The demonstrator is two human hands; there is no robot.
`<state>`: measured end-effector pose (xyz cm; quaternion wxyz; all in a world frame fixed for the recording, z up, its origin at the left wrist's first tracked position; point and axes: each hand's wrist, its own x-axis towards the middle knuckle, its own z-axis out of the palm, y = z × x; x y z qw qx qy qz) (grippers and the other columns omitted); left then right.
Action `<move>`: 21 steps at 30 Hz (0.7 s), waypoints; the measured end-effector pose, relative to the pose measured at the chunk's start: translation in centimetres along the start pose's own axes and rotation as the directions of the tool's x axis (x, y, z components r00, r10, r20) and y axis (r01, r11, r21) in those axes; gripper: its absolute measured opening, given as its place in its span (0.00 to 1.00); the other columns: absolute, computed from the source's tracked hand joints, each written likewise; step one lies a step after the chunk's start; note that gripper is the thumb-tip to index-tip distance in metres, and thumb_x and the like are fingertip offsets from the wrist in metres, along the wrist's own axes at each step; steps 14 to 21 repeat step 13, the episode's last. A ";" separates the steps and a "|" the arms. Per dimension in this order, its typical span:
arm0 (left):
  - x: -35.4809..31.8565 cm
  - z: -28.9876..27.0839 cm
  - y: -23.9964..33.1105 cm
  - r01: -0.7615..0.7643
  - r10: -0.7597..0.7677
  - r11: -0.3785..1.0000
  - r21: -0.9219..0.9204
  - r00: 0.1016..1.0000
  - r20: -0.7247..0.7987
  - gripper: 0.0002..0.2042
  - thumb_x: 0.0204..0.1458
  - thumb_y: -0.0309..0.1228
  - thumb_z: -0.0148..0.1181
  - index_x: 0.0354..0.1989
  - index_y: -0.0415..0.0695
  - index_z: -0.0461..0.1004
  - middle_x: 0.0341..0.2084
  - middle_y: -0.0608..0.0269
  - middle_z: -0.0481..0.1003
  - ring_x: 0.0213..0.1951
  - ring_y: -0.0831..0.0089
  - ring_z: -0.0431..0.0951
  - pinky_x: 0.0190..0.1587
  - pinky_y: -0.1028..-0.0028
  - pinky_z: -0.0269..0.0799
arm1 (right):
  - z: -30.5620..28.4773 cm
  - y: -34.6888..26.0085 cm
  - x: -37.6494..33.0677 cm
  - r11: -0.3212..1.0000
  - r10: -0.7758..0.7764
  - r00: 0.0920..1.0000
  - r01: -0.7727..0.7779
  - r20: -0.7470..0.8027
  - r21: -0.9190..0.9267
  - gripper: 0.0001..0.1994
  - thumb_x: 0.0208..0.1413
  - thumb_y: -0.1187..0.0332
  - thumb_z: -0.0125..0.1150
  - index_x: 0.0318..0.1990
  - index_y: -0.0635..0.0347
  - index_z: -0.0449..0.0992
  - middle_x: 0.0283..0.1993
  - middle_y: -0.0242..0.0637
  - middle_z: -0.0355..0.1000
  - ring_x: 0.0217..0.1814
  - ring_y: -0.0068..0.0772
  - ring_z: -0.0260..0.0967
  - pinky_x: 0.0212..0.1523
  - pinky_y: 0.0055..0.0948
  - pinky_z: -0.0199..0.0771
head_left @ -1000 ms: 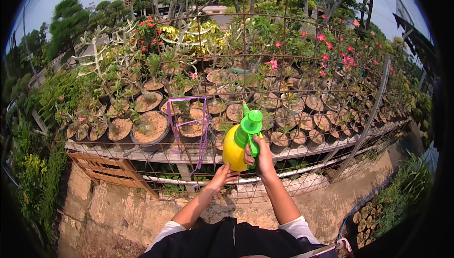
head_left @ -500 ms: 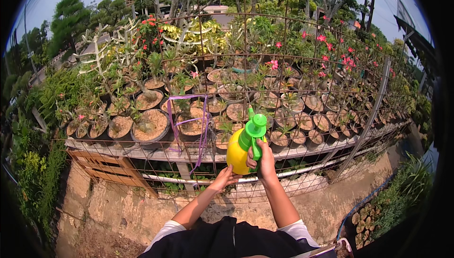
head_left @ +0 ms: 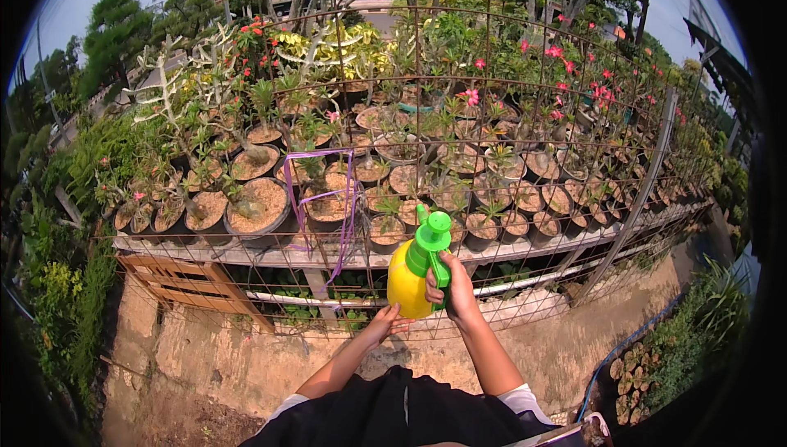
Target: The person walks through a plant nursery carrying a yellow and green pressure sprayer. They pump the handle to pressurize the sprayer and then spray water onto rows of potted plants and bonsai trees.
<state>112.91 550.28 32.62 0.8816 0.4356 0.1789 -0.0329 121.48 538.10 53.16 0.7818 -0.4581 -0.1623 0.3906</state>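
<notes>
A pump spray bottle with a yellow body and a green pump top is held upright in front of me, its nozzle pointing away toward the plants. My right hand is wrapped round its green handle. Under and beside the yellow base, my left hand supports the bottle, thumb against its side and fingers below. Just beyond the bottle stands a rusty wire mesh fence. Behind the mesh, several potted plants with thick swollen stems crowd a raised bench. The nozzle's tip overlaps the pots in view; no spray is visible.
A purple ribbon hangs tied on the mesh, left of the bottle. Below the bench is a slatted wooden panel. A slanted post rises at the right. A blue hose runs along the concrete path.
Both hands have lowered the spray bottle slightly and brought it a little to the left and nearer to me. The plants sit slightly higher in view. Both grips stay the same.
</notes>
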 end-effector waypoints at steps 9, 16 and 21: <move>-0.1 0.6 -0.5 -0.009 0.008 1.000 -0.009 1.000 -0.017 0.25 0.51 0.46 0.43 0.49 0.40 0.53 0.40 0.56 0.66 0.42 0.68 0.70 0.39 0.76 0.67 | -0.1 0.3 -1.0 0.999 -0.033 0.999 0.033 -0.035 -0.020 0.18 0.53 0.56 0.38 0.21 0.61 0.58 0.13 0.32 0.54 0.07 0.20 0.47 0.09 0.19 0.46; 0.1 0.8 -0.8 -0.005 0.006 1.000 0.015 1.000 -0.028 0.24 0.51 0.46 0.43 0.49 0.40 0.53 0.40 0.56 0.66 0.42 0.68 0.70 0.39 0.76 0.67 | -0.7 0.5 -1.4 0.999 -0.042 0.999 0.042 -0.005 -0.030 0.17 0.53 0.56 0.38 0.22 0.61 0.58 0.13 0.32 0.55 0.07 0.21 0.47 0.09 0.19 0.47; 0.1 0.8 -0.8 -0.005 0.006 1.000 0.015 1.000 -0.028 0.24 0.51 0.46 0.43 0.49 0.40 0.53 0.40 0.56 0.66 0.42 0.68 0.70 0.39 0.76 0.67 | -0.7 0.5 -1.4 0.999 -0.042 0.999 0.042 -0.005 -0.030 0.17 0.53 0.56 0.38 0.22 0.61 0.58 0.13 0.32 0.55 0.07 0.21 0.47 0.09 0.19 0.47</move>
